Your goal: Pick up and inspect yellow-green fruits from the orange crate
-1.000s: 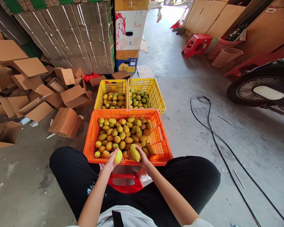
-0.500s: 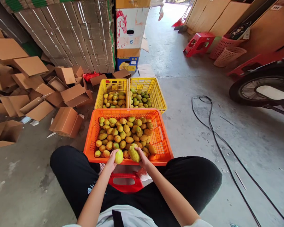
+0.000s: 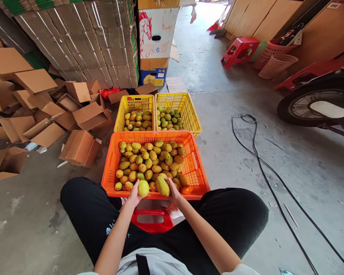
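My left hand [image 3: 135,194] is closed round a smooth, oval yellow-green fruit [image 3: 143,188] above the near rim of the orange crate [image 3: 199,173]. Beside it, my right hand [image 3: 173,191] grips a larger, ridged yellow-green fruit [image 3: 163,186]. The two fruits are a small gap apart. Many similar yellow, green and brownish fruits [image 3: 149,160] lie heaped in the orange crate. The kind of fruit is not certain from here.
Behind the orange crate stand two yellow crates [image 3: 193,114] with more fruit. Small cardboard boxes [image 3: 80,147] are scattered at left, before stacked flattened cartons [image 3: 83,42]. A black cable [image 3: 256,154] crosses the floor near a motorbike wheel [image 3: 312,105]. Another person's hand [image 3: 193,14] shows far back.
The fruit in my right hand has turned slightly, and the left one has rotated a little. Both hands keep their hold above the crate's near edge.
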Demonstrator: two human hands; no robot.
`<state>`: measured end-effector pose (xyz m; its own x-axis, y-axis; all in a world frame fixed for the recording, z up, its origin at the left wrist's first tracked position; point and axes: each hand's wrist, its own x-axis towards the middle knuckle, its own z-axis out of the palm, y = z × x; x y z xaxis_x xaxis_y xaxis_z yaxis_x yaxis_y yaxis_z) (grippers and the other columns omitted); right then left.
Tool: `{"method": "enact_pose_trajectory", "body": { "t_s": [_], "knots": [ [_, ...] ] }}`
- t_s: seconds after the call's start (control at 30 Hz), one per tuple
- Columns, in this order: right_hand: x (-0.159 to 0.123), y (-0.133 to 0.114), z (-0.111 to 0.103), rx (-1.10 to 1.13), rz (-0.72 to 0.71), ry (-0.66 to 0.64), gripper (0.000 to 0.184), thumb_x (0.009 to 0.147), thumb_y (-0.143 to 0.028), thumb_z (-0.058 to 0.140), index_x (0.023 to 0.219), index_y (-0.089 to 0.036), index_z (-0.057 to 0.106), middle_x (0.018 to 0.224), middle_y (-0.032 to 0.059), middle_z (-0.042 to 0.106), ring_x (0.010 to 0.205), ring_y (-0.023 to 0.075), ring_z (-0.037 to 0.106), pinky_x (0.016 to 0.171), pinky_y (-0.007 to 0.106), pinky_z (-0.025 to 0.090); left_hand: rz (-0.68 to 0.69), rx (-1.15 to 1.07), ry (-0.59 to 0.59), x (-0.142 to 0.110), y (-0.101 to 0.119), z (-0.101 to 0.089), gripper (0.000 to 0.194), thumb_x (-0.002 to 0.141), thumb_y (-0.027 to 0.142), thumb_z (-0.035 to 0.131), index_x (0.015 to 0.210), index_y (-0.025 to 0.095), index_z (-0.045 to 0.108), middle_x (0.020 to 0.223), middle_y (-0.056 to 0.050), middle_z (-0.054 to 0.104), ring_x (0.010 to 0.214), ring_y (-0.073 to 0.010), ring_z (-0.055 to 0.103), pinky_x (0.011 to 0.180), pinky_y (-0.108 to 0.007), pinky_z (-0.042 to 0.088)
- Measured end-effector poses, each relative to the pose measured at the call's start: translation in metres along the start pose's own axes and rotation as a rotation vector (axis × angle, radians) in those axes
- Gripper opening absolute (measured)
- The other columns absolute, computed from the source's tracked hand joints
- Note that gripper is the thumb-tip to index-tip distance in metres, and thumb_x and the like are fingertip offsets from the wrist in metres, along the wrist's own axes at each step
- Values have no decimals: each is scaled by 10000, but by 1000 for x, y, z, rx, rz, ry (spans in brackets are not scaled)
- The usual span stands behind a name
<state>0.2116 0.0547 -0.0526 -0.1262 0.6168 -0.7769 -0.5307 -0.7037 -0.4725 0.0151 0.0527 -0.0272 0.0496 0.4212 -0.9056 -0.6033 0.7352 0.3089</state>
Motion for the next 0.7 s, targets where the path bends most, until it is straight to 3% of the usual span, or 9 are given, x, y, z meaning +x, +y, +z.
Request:
{"method": "enact_pose_trajectory", "body": {
  "t_s": [0.17,0.3,0.43,0.7],
  "knots": [
    [-3,-2,2,-27,-59,-25,417,664,-509,861,938,-231,713,905,58,791,943,277,755,761,349,597,52,-4,20,2,-1,-1,376,1051,445,531,1127,99,658,825,-126,774,735,-238,786,659,-346,670],
    [-3,-2,2,-27,-31,-5,386,678,-507,815,929,-230,717,880,54,793,927,273,759,747,342,599,174,47,-3,4,-6,-2,283,936,368,756,1032,136,624,771,-64,736,630,-186,747,616,-289,650],
    [-2,-3,1,-9,-14,35,355,710,-535,738,910,-244,700,857,55,794,909,289,768,717,361,601,214,91,27,5,-11,-4,440,764,225,920,1043,180,583,823,-47,745,659,-184,756,604,-263,640],
    [1,-2,0,-42,-23,36,379,682,-602,713,847,-265,658,813,70,773,911,324,764,741,404,602,212,-11,45,-4,-5,0,265,815,235,851,939,185,622,809,-34,730,740,-185,753,710,-321,686]
  ]
}}
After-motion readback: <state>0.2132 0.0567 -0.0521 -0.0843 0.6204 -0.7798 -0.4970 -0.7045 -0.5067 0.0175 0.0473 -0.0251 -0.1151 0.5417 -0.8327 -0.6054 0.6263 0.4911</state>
